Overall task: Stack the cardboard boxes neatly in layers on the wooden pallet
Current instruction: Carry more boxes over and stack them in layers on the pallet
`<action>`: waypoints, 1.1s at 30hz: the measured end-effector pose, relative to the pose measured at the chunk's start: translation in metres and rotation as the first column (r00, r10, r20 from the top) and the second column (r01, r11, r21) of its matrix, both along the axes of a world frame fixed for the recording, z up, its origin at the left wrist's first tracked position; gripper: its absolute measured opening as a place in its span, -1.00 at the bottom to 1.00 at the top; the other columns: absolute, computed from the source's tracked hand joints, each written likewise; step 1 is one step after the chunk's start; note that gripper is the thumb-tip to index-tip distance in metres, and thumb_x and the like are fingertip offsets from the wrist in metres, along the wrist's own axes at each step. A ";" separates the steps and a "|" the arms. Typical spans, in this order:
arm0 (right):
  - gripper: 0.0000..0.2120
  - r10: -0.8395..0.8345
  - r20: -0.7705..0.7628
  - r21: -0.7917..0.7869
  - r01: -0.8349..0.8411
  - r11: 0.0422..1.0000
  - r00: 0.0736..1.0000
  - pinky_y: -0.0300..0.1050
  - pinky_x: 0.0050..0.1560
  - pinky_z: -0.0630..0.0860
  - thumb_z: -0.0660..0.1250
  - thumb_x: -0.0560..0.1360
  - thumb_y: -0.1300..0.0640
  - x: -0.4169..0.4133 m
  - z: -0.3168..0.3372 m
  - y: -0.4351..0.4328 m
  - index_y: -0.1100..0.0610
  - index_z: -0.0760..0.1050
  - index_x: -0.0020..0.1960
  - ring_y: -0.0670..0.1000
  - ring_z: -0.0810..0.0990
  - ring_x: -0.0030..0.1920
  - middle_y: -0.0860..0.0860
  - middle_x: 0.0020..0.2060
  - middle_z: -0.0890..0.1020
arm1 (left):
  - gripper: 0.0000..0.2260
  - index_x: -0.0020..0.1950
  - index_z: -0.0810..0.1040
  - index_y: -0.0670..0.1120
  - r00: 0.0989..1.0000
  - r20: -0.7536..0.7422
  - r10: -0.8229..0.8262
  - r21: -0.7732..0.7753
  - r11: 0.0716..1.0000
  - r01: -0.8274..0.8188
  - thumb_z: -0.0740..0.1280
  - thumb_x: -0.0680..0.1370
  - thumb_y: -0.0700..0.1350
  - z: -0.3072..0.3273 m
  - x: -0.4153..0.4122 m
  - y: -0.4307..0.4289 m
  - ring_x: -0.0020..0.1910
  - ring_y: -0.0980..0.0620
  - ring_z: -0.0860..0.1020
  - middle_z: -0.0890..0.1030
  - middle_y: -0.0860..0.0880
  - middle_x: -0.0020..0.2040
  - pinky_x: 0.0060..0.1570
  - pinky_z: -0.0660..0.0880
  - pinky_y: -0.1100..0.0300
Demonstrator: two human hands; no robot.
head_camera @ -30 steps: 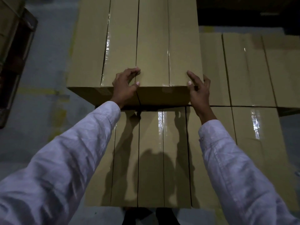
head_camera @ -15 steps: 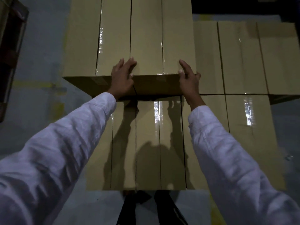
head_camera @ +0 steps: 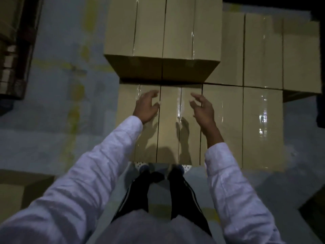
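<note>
Trousers (head_camera: pixel 184 194): at 6 o'clock, dark with a pale side stripe; the person stands right against the near edge of the stack.
Shoes (head_camera: pixel 143 168): pale toes just beside the near box edge.
Sleeves (head_camera: pixel 91 173): white, reaching in from 7 and 5 o'clock towards the centre.
Left hand (head_camera: pixel 146 107): at the centre, on the 9 o'clock side; fingers spread and loosely bent, holding nothing. Its shadow falls on the cardboard below, so it is off the surface.
Right hand (head_camera: pixel 203 110): at the centre, on the 3 o'clock side; fingers loosely curled, nothing in its grip, also above the cardboard.
Near boxes (head_camera: pixel 168 138): lower layer directly under both hands, taped tops gleaming, set edge to edge and running on towards 3 o'clock.
Upper boxes (head_camera: pixel 163 41): at 12 o'clock, one layer higher, standing on the lower layer just beyond the hands; a dark seam runs down the middle of the near face.
Far boxes (head_camera: pixel 263 50): at 1 to 2 o'clock, lower layer, touching the right side of the upper boxes.
Floor (head_camera: pixel 58 111): grey with worn yellow lines, at 9 o'clock.
Side box (head_camera: pixel 12 196): cardboard at 8 o'clock, well apart from the stack.
Rack (head_camera: pixel 17 50): dark frame at 10 o'clock; its contents are too dim to tell.
</note>
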State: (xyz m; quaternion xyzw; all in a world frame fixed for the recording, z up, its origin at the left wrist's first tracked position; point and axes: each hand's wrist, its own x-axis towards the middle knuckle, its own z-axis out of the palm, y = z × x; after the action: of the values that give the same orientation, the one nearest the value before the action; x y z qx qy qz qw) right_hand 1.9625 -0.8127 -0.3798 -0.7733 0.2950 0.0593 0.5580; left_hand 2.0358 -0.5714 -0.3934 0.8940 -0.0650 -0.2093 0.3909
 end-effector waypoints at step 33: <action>-0.82 0.897 0.248 0.009 -0.927 0.375 0.365 -0.29 0.02 0.59 0.39 0.70 -0.02 -0.310 0.145 0.404 -0.12 0.69 0.26 -0.20 0.68 0.11 -0.18 0.15 0.73 | -0.80 0.19 0.71 -0.26 0.250 -0.151 0.956 -0.297 0.197 -0.934 0.38 0.62 -0.39 0.154 -0.543 0.325 -0.19 0.22 0.69 0.76 -0.20 0.01 -0.18 0.53 0.40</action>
State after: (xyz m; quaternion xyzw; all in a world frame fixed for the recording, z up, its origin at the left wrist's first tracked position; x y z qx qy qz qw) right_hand 1.6527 -0.4090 -0.2343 -0.7649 -0.2466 0.3015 0.5130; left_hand 1.4928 -0.2461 -0.2398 0.6729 0.4486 0.1176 0.5763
